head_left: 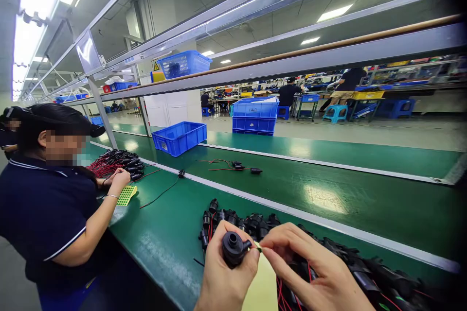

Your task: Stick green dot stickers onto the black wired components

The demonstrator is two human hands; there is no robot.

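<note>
Two bare hands are hovering close together above a green bench (156,248). Judging by the pose, the step in hand is placing a small green dot (259,250) on the side spout (247,244) of a black pump (233,251); whether dot and spout are touching is hard to tell at this size. The next move is calling for a steady pump and fine fingertip aim. The left hand (223,277) is gripping the pump, its thumb pressing the near side, with the spout pointing toward the right hand (315,265). The right hand is showing its back and pinching the dot narrowly between thumb and forefinger. A yellow sheet (260,286) is showing between the hands; a pile of pumps (363,279) is lying beyond.
</note>
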